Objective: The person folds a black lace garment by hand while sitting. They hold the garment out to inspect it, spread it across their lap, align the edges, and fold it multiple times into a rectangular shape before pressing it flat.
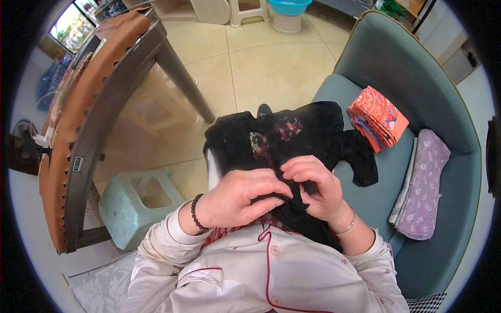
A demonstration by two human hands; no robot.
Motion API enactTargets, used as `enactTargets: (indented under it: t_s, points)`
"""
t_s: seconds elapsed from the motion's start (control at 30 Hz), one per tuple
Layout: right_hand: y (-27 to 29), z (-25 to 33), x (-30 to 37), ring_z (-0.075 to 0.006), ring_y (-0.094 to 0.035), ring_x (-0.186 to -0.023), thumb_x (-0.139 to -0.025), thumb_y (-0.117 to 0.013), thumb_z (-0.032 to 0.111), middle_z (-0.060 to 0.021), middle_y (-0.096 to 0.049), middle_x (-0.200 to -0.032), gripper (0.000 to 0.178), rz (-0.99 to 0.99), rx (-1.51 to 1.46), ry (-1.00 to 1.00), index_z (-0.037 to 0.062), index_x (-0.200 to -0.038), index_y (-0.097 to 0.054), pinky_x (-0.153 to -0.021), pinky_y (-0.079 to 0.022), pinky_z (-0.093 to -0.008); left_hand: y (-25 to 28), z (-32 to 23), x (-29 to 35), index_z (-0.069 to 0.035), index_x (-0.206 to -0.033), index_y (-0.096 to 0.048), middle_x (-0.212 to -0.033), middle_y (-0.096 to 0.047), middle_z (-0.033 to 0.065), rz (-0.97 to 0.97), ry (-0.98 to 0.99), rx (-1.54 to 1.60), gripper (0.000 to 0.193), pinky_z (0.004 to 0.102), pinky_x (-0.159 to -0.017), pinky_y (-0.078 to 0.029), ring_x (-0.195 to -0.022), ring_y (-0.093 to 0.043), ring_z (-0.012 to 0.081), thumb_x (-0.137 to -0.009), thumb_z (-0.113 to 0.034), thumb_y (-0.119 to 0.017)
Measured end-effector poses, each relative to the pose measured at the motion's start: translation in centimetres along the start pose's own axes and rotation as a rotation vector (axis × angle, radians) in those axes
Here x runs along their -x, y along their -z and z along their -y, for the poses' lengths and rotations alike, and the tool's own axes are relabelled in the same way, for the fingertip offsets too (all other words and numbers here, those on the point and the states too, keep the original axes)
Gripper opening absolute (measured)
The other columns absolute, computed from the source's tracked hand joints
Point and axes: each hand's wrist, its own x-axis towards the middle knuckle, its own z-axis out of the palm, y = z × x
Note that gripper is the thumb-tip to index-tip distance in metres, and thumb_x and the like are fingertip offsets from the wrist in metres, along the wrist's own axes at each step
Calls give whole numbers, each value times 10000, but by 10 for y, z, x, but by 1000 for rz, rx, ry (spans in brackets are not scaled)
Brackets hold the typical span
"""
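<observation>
A black garment [318, 128] with a red and white floral pattern lies spread across my lap, one sleeve [360, 159] trailing onto the seat at the right. Close to my body, my left hand [240, 198] pinches the garment's near edge between thumb and fingers. Just right of it, my right hand [315, 185] is curled, thumb and fingers closed on the black fabric of the same edge. The exact bit of cloth under the right fingertips is partly hidden.
On the grey-green sofa [396, 62] at the right lie a folded orange patterned cloth [383, 115] and a folded purple floral cloth [425, 182]. A pale green plastic stool [125, 208] and a brown-covered table [125, 36] stand at the left. A blue basin [289, 6] is at the far side.
</observation>
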Motion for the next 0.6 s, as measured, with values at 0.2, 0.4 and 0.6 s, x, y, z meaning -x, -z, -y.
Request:
enactTargets:
  t_s: [0.2,0.4,0.6]
  points:
    - [13,2,-6,-321,-628,-876,-613,-567,-191,-131,-629,-920,404,24,51,41,7,-964,-542,-780,-512,-388,5,-4,3,-46,-915,-656,-713,-558,80,71,-28,-129,129,341,-557,-441,-635,-564,257,-788,-48,-680]
    - [8,5,-6,-312,-630,-873,-618,-578,-182,-129,-630,-914,392,37,24,6,7,-961,-556,-771,-512,-388,4,-2,0,-70,-901,-633,-688,-532,72,101,-115,-254,123,358,-548,-436,-635,-555,269,-796,-106,-685]
    - [12,1,-5,-314,-630,-876,-622,-585,-169,-123,-631,-915,389,86,-2,56,16,-964,-563,-780,-510,-389,11,-6,-1,-75,-908,-615,-705,-542,78,137,-97,-270,127,367,-569,-450,-655,-560,284,-809,-130,-672]
